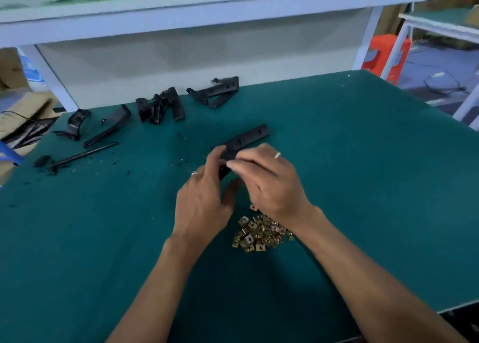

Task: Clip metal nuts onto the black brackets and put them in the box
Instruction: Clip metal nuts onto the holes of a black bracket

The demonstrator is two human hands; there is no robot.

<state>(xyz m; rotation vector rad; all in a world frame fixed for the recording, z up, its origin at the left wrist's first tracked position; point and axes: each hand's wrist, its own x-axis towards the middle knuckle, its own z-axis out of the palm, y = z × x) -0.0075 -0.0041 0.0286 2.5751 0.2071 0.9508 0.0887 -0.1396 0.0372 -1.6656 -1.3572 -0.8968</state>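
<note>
Bracket in hand: long black plastic bracket [243,141] is sitting at the centre of the frame, held above the green table mat [363,174], its far end pointing to the upper right.
Left hand: left hand [204,197] is gripping the bracket's near end, fingers curling over it, a ring showing on one finger.
Right hand: right hand [272,184] is reaching across the same near end, fingertips pressing at the bracket; whether it is pinching a nut is blurred, so I cannot tell.
Nuts: heap of small brass-coloured square metal clip nuts [259,232] is lying on the mat just below the hands, partly under the right wrist.
Spare brackets: loose black brackets [160,106] are lying in clusters along the mat's upper left edge.
Rod: thin black rod [83,154] is lying at the left, among black crumbs.
Background: white shelf frame [207,10] is running across the top.
</note>
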